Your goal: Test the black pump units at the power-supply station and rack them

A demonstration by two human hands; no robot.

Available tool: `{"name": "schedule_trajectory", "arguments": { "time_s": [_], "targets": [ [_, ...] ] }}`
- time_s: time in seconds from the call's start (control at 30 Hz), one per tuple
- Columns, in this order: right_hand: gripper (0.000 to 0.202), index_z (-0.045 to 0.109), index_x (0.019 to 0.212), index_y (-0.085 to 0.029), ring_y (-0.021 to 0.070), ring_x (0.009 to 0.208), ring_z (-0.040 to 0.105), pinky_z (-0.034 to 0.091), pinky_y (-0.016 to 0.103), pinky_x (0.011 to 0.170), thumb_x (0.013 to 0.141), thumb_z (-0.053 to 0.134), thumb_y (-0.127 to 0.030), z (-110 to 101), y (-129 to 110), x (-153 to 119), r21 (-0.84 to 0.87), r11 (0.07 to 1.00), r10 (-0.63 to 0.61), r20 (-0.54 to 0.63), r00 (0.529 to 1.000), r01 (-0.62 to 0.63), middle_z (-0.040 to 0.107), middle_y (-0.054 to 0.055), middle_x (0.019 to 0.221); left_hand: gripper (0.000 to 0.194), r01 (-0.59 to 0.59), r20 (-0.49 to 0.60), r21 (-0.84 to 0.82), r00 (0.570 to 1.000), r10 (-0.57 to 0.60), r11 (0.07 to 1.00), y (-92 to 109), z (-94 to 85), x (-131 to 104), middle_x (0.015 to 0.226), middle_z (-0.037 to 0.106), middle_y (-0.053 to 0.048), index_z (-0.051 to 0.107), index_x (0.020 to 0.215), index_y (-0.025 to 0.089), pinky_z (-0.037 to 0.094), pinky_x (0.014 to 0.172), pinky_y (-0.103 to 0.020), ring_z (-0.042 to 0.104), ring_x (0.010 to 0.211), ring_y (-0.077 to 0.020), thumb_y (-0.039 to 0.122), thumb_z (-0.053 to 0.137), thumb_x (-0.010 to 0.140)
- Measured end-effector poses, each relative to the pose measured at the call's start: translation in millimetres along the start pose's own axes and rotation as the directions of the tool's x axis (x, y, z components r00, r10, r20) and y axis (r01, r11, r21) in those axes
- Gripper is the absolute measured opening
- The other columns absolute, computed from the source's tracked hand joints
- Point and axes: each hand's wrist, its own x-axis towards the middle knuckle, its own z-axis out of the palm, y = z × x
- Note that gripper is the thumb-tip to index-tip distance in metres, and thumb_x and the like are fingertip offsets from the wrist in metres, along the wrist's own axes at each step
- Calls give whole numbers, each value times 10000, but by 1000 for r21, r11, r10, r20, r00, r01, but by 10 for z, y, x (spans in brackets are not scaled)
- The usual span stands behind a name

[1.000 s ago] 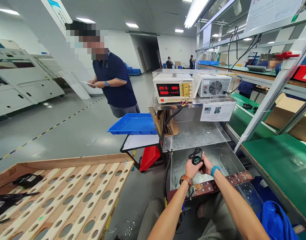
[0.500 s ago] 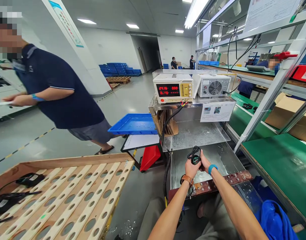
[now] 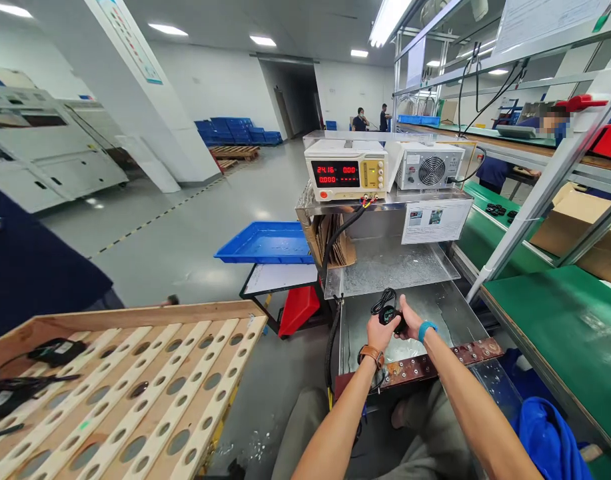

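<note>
My left hand [image 3: 380, 332] is closed around a round black device [image 3: 388, 315] with a dark green face, perhaps a circuit board. A black cable [image 3: 384, 299], bundled in loops, sticks up beyond it. On the device's right side is my right hand [image 3: 411, 320], its thumb raised and its fingers curled against the dark edge, partly hidden. Both hands are above a wet metal tray [image 3: 358, 320]. Closer to me, a reddish-brown strip [image 3: 420, 367] with rows of metal studs crosses the tray.
A power supply [image 3: 345, 175] with red digits stands on the metal shelf ahead. To the left are a slatted wooden rack [image 3: 150, 373] with black adapters, a blue tray [image 3: 265, 243] and a red bin [image 3: 299, 310]. A green bench [image 3: 550, 320] runs along the right.
The co-worker on the left has moved toward the left edge, mostly out of view. My right thumb has lifted off the device, and the device has tilted slightly in my left hand.
</note>
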Motion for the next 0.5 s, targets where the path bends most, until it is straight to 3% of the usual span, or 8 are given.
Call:
{"name": "schedule_trajectory", "arguments": {
  "time_s": [0.17,0.3,0.4,0.5],
  "targets": [
    [752,506,919,-180,196,524,570,473,253,434,917,101,-813,-60,47,-39,243,970,17,47,999,-28,559,61,680,394,29,-12,-62,999,-30,998,-40,5,27,877,720,-106,714,918,101,510,726,-307,667,808,-221,400,760,667],
    [691,513,949,-185,188,580,575,523,284,510,953,151,-773,-49,111,-46,377,926,-26,45,999,8,577,74,753,413,48,-3,-125,999,-49,991,-24,-1,21,874,724,-108,720,919,98,510,725,-304,666,797,-217,414,771,658],
    [652,510,950,-188,190,607,575,520,276,519,965,189,-755,-66,162,-66,278,956,-68,-115,991,98,583,83,797,449,74,-11,-207,997,-78,975,-5,-23,13,890,728,-114,718,930,91,509,734,-298,668,812,-218,456,769,672],
    [612,525,1068,-185,244,810,609,543,320,637,980,240,-720,-127,225,-121,4,977,-202,-289,936,212,594,127,951,474,68,-34,-221,996,-77,973,6,-56,25,940,729,-116,715,970,99,508,770,-301,670,858,-225,459,778,668]
  ]
}}
